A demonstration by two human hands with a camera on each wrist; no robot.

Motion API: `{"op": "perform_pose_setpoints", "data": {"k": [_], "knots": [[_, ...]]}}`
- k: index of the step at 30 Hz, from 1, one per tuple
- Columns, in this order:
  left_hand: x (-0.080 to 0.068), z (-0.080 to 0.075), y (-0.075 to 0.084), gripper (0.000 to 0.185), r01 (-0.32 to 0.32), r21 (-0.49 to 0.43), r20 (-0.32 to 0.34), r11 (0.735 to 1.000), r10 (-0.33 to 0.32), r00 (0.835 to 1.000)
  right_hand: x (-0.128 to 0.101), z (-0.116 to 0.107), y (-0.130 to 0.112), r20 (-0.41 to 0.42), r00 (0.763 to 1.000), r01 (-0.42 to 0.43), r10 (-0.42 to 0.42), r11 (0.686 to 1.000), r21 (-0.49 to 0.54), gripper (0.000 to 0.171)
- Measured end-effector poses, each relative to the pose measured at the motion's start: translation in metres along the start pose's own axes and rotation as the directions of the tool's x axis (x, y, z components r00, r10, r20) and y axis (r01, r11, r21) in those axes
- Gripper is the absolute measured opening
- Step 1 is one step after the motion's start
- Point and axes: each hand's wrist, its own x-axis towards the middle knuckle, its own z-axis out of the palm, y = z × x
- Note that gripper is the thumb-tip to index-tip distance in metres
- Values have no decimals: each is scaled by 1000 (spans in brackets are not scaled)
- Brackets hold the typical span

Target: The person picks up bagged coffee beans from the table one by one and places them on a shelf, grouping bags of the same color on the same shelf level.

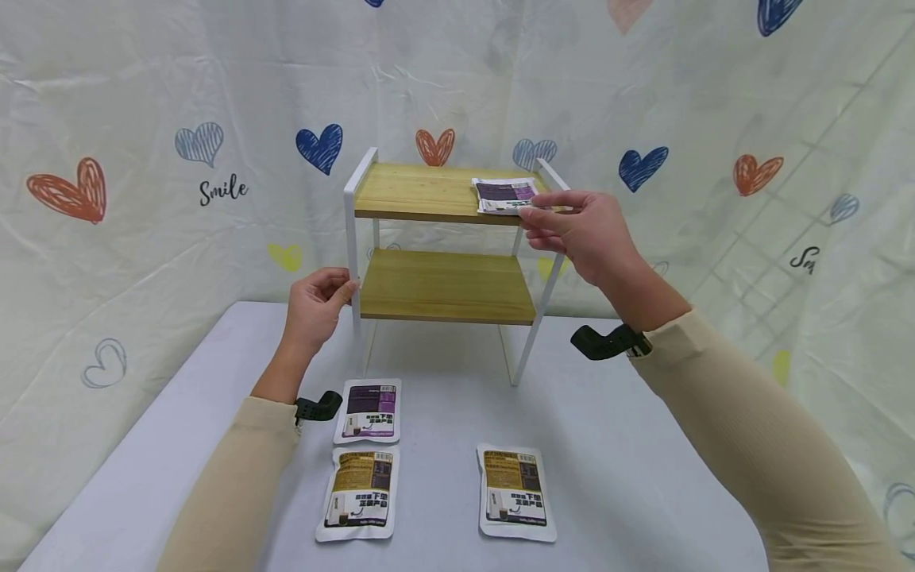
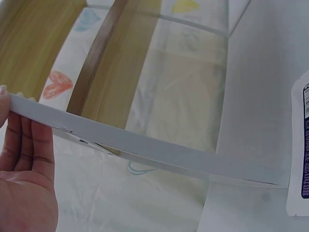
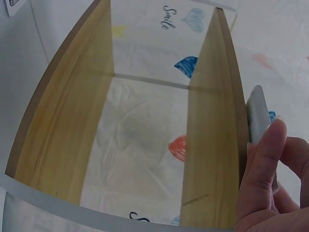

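One of the hands (image 1: pixel 588 232) (right) pinches a pouch (image 1: pixel 503 193).

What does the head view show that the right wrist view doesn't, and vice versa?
Only the head view shows the left hand, which holds a white post, and the beige sleeves.

Only the right wrist view shows the underside of the top board, with a small dark marking on it.

Both show the right hand pinching a pouch at the top board, and the lower board.
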Motion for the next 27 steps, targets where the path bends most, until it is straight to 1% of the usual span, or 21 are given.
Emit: {"op": "perform_pose_setpoints", "data": {"k": [9, 14, 24, 27], "knots": [[0, 0, 1, 23, 15, 19, -1, 1000, -15, 1000, 0, 2, -1, -20, 1000, 1, -1, 1000, 6, 49], [-1, 0, 0, 24, 0, 17, 0, 1000, 0, 1000, 1, 3, -1, -32, 999, 19, -19, 1000, -2, 48], [-1, -1, 2, 24, -10, 1, 0, 1000, 10, 1000, 2, 6, 0, -55, 998, 41, -41, 999, -5, 45], [-1, -1, 2, 24, -10, -2, -1, 1000, 10, 1000, 2, 7, 0, -64, 997, 44, -46, 999, -28, 45]]}}
